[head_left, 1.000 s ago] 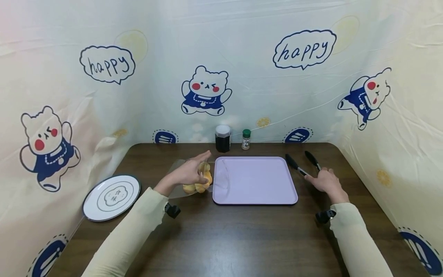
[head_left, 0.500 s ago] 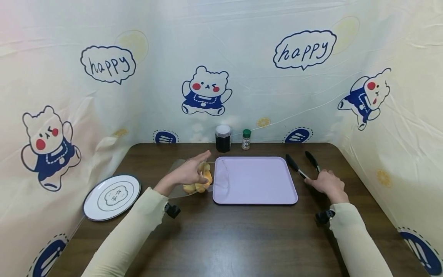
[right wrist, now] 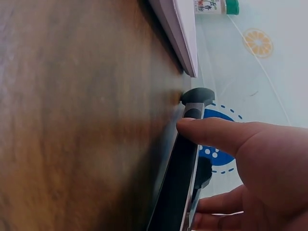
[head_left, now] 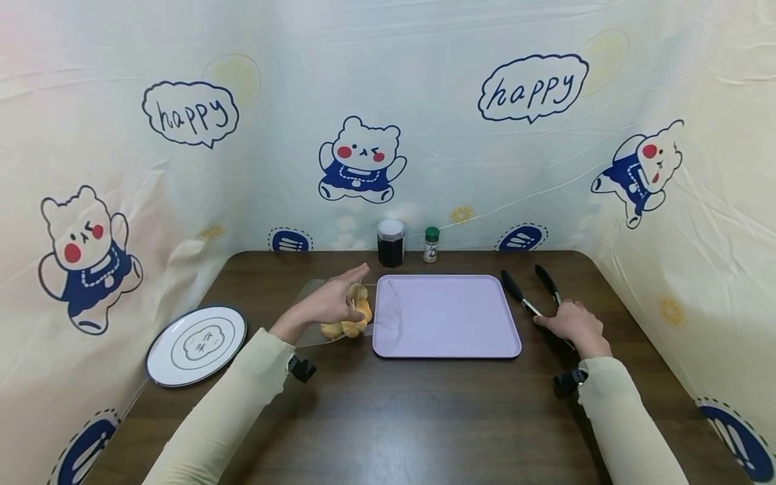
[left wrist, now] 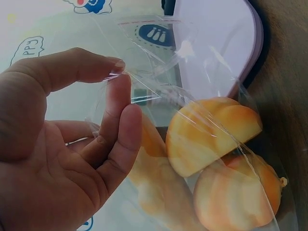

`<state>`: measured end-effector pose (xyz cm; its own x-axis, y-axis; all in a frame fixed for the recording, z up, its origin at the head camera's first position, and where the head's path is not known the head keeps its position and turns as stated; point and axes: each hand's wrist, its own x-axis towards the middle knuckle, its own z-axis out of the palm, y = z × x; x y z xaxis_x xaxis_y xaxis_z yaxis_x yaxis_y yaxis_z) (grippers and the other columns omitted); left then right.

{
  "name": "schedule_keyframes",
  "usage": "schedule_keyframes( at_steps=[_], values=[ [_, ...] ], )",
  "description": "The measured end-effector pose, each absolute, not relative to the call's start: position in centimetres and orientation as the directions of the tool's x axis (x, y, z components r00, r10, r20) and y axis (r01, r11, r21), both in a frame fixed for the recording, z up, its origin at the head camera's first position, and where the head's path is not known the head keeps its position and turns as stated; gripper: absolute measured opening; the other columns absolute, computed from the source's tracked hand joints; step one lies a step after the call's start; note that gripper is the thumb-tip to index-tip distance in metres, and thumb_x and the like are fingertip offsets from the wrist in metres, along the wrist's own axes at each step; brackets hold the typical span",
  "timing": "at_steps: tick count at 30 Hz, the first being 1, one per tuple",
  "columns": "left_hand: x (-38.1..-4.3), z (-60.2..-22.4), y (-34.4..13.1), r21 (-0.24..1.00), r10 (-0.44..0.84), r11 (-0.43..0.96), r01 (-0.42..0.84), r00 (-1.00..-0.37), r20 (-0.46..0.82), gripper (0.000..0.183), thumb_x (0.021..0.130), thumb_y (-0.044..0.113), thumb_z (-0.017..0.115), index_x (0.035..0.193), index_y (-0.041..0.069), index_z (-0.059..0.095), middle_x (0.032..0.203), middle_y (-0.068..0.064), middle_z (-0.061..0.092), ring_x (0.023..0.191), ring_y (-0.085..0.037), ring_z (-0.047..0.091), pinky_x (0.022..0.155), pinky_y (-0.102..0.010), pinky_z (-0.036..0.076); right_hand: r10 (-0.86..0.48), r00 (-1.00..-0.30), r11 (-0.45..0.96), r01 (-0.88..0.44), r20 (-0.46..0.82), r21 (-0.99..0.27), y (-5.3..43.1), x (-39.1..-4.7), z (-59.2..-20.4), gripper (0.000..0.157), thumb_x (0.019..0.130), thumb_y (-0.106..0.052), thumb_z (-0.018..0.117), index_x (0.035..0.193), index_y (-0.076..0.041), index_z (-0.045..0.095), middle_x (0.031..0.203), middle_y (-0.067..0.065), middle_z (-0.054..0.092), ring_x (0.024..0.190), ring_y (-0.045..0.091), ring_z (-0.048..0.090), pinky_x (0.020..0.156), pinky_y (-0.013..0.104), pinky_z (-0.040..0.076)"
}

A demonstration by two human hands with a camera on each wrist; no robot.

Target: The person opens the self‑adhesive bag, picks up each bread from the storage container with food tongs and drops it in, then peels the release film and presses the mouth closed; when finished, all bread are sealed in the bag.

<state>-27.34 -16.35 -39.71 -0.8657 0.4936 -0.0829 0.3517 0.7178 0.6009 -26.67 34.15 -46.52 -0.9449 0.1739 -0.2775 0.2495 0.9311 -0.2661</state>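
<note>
My left hand (head_left: 332,300) pinches the mouth of a clear plastic bag (left wrist: 154,82) between thumb and fingertip. Inside the bag lie several golden-brown bread rolls (left wrist: 211,134), left of a lilac tray (head_left: 445,316). On the right side of the table my right hand (head_left: 572,325) grips a pair of tongs (head_left: 529,305) with black tips spread apart, pointing away from me. In the right wrist view the thumb lies on one arm of the tongs (right wrist: 175,178), with fingers at the other arm; the rear of the tongs is mostly hidden by the hand in the head view.
A dark-filled jar (head_left: 391,244) with a white lid and a green-capped shaker (head_left: 431,245) stand at the table's back edge. At the left edge lies a white plate (head_left: 164,360) with a dark rim. Printed cloth (head_left: 461,155) surrounds the brown table (head_left: 388,417).
My right hand has shifted slightly toward me at the tongs, and more of their arms shows. The left hand and bag have stayed in place.
</note>
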Motion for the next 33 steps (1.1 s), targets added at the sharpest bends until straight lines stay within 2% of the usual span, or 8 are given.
schedule_keyframes(
  at_steps=[5,10,14,19,21,28,31,33],
  values=[
    [-27.4,-39.6,-16.4,0.59,0.479,0.731,0.344,-0.874,-0.084,0.101,0.08,0.01,0.078,0.161,0.01,0.017,0.169,-0.009,0.012,0.139,-0.03,0.044,0.102,-0.044,0.049,0.178,-0.954,0.932,0.242,-0.241,-0.269,34.1,-26.8,-46.2,0.086,0.084,-0.068,0.062,0.116,0.011,0.053,0.102,0.027,0.051,0.088,0.039,0.051,0.067,0.047,0.045],
    [-27.3,-39.0,-16.5,0.6,0.456,0.732,0.323,-0.886,-0.079,0.101,0.081,0.01,0.078,0.161,0.01,0.016,0.17,-0.008,0.01,0.109,-0.027,0.059,0.083,-0.039,0.053,0.177,-0.974,0.939,0.21,-0.141,-0.273,33.7,-26.9,-45.7,0.098,0.085,-0.068,0.06,0.139,0.012,0.041,0.128,0.037,0.045,0.109,0.05,0.046,0.078,0.062,0.046],
    [-27.1,-38.4,-16.8,0.609,0.426,0.736,0.296,-0.901,-0.076,0.1,0.082,0.012,0.076,0.161,0.012,0.016,0.17,-0.006,0.009,0.113,-0.031,0.059,0.088,-0.046,0.053,0.154,-0.985,0.936,0.17,-0.076,-0.308,33.0,-26.9,-45.0,0.091,0.089,-0.061,0.06,0.144,0.008,0.039,0.138,0.038,0.041,0.118,0.053,0.044,0.082,0.066,0.046],
    [-27.1,-37.6,-17.1,0.648,0.383,0.718,0.253,-0.921,-0.065,0.099,0.081,0.011,0.075,0.161,0.015,0.017,0.17,-0.005,0.01,0.139,-0.037,0.045,0.108,-0.054,0.045,0.096,-0.995,0.933,0.099,-0.027,-0.347,31.6,-26.5,-43.7,0.074,0.093,-0.054,0.059,0.142,0.001,0.047,0.142,0.034,0.046,0.121,0.053,0.048,0.085,0.066,0.046],
    [-27.0,-37.3,-17.1,0.658,0.375,0.71,0.25,-0.926,-0.053,0.099,0.081,0.011,0.075,0.161,0.015,0.016,0.17,-0.006,0.01,0.145,-0.038,0.037,0.112,-0.055,0.041,0.068,-0.998,0.927,0.066,-0.006,-0.37,30.9,-26.3,-43.2,0.067,0.094,-0.05,0.06,0.139,-0.002,0.052,0.14,0.032,0.051,0.119,0.051,0.052,0.085,0.065,0.046],
    [-26.6,-36.3,-17.1,0.691,0.322,0.688,0.223,-0.947,-0.015,0.097,0.083,0.012,0.074,0.161,0.017,0.017,0.169,-0.007,0.013,0.144,-0.037,0.038,0.113,-0.053,0.041,-0.031,-0.994,0.888,-0.074,0.102,-0.453,28.0,-25.7,-41.4,0.041,0.096,-0.037,0.062,0.124,-0.007,0.066,0.118,0.021,0.069,0.102,0.038,0.063,0.08,0.053,0.049],
    [-26.5,-36.0,-17.0,0.705,0.29,0.681,0.198,-0.957,-0.011,0.097,0.084,0.013,0.075,0.161,0.02,0.016,0.169,-0.007,0.013,0.118,-0.035,0.059,0.098,-0.047,0.054,-0.066,-0.987,0.869,-0.127,0.143,-0.478,26.6,-25.4,-40.9,0.035,0.096,-0.034,0.064,0.119,-0.008,0.069,0.106,0.016,0.072,0.091,0.029,0.063,0.073,0.042,0.05],
    [-26.4,-35.8,-16.9,0.72,0.275,0.67,0.184,-0.961,-0.01,0.099,0.084,0.013,0.076,0.162,0.021,0.015,0.169,-0.006,0.013,0.096,-0.03,0.063,0.084,-0.038,0.058,-0.087,-0.984,0.853,-0.156,0.158,-0.498,25.6,-25.1,-40.5,0.032,0.095,-0.033,0.065,0.117,-0.01,0.07,0.1,0.012,0.072,0.085,0.025,0.061,0.067,0.034,0.049]
  ],
)
